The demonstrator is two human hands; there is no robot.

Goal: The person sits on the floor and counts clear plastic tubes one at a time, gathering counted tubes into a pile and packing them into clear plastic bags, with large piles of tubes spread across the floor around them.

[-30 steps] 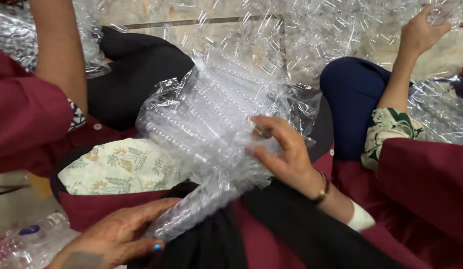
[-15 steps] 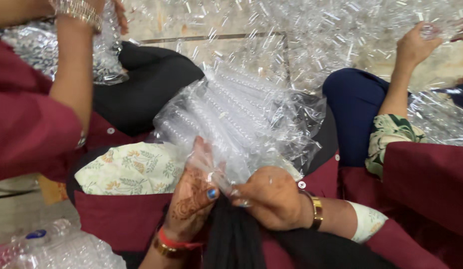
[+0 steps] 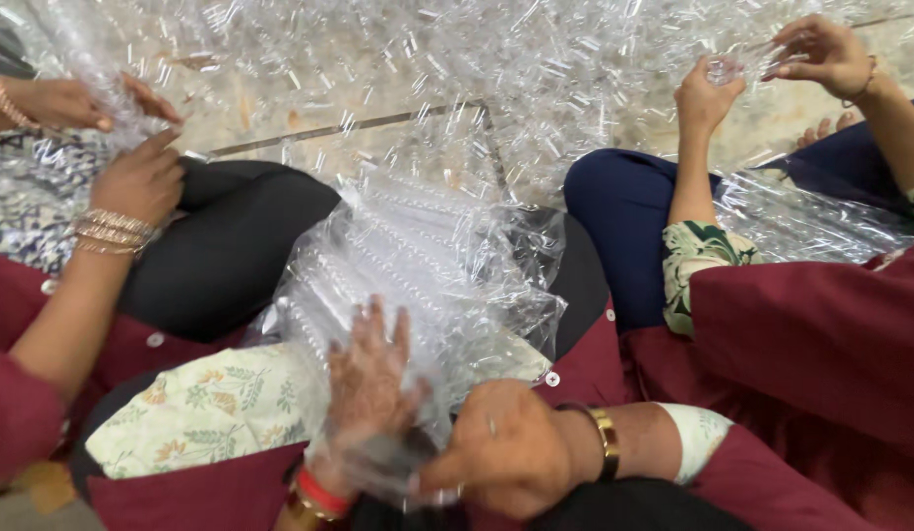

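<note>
A clear plastic bag packed with rows of small transparent plastic pieces lies on my lap. My left hand is pushed inside the bag's open end, fingers spread under the film. My right hand, with a gold watch at the wrist, grips the bag's gathered mouth just right of the left hand. The fingertips of both hands are partly hidden by crinkled plastic.
A large heap of loose clear plastic pieces covers the floor ahead. A person at the left with gold bangles handles pieces. Another person's hands at the upper right hold a small clear piece. Legs and maroon cloth crowd both sides.
My left hand has gone from below the bag into its open end. My right hand has dropped from the bag's side to its gathered mouth. The view has tilted toward the heap.
</note>
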